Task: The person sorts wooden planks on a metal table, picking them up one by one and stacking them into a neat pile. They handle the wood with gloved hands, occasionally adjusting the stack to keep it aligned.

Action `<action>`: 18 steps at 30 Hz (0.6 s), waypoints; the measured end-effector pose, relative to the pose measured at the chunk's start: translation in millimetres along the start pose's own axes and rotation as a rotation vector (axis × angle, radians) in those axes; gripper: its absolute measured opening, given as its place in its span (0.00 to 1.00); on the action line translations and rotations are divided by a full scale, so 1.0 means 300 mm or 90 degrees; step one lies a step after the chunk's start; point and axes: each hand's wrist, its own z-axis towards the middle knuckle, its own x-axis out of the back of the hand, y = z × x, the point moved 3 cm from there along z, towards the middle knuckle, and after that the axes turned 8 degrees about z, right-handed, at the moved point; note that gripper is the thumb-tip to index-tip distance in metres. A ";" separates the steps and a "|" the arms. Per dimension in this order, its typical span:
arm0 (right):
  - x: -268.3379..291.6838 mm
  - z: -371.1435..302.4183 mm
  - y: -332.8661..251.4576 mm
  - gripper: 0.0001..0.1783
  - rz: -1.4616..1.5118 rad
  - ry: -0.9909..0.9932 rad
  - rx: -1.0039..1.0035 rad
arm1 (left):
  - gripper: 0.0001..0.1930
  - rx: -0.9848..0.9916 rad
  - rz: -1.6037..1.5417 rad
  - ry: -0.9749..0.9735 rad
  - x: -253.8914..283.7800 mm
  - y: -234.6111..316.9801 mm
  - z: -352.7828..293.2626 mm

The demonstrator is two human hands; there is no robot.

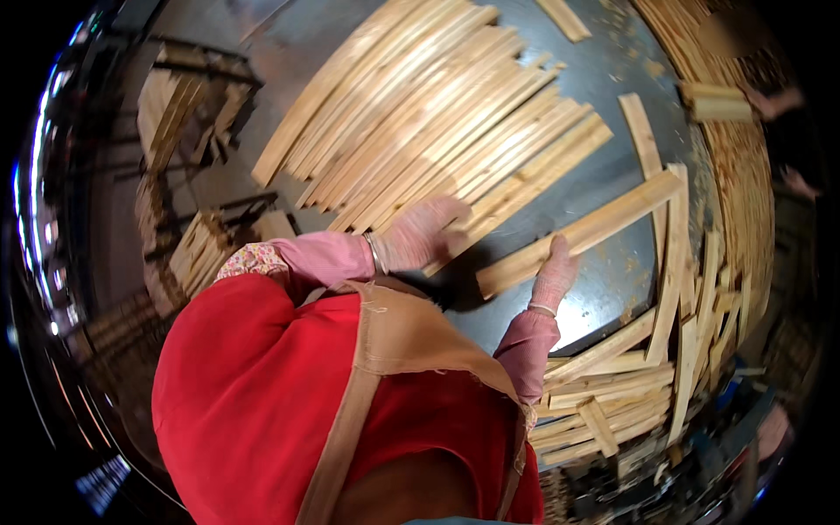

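**Right hand (556,276) gripping a pale wooden board (584,231) over the grey metal table (560,199)**

The wooden board is lying aslant in front of the person, right of centre, its near end pointing toward the body and its far end crossing the loose slats (678,254) at the right. The right hand is holding its lower edge, nearer the near end, the thumb showing along that edge; its fingers seem to be clamping the wood, though the underside is hidden.

Being narrow and thin, the board is probably proving light and stiff, dry rather than slippery, and hard to break; its edges may be splintery. Gripping across both long edges near the middle should be balancing it best.

The left hand (420,234) is hovering at or touching the near ends of the row of boards (420,122); its fingers are blurring, so whether they are closing on anything cannot be told.

Farther out, a pile of slats (612,407) is lying at the lower right, and another person's hand (770,102) is reaching to short wooden pieces (717,103) at the upper right.
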 end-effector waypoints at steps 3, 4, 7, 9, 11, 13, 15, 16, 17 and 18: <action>-0.103 -0.108 0.005 0.35 -0.241 -0.036 -0.078 | 0.18 0.140 0.125 0.236 0.247 -0.142 -0.097; -0.158 -0.168 -0.001 0.37 -0.296 -0.062 -0.116 | 0.19 0.180 0.159 0.312 0.309 -0.191 -0.143; -0.340 -0.242 0.097 0.45 -0.360 -0.139 0.131 | 0.20 0.272 0.314 0.388 0.463 -0.356 -0.179; -0.320 -0.249 0.109 0.42 -0.366 -0.085 0.074 | 0.21 0.218 0.409 0.530 0.487 -0.536 -0.167; -0.295 -0.220 0.168 0.34 -0.081 -0.132 0.058 | 0.23 0.241 0.445 0.492 0.527 -0.587 -0.110; -0.243 -0.206 0.212 0.30 0.157 -0.158 -0.046 | 0.24 0.264 0.460 0.444 0.543 -0.588 -0.073; -0.240 -0.216 0.213 0.26 0.360 -0.182 -0.146 | 0.25 0.284 0.455 0.398 0.544 -0.561 -0.033; -0.258 -0.196 0.256 0.26 0.376 -0.213 -0.179 | 0.25 0.296 0.460 0.393 0.539 -0.554 -0.020; -0.283 -0.161 0.327 0.25 0.394 -0.240 -0.208 | 0.24 0.301 0.464 0.388 0.527 -0.544 0.006; -0.302 -0.141 0.369 0.25 0.412 -0.271 -0.235 | 0.24 0.307 0.468 0.386 0.515 -0.538 0.030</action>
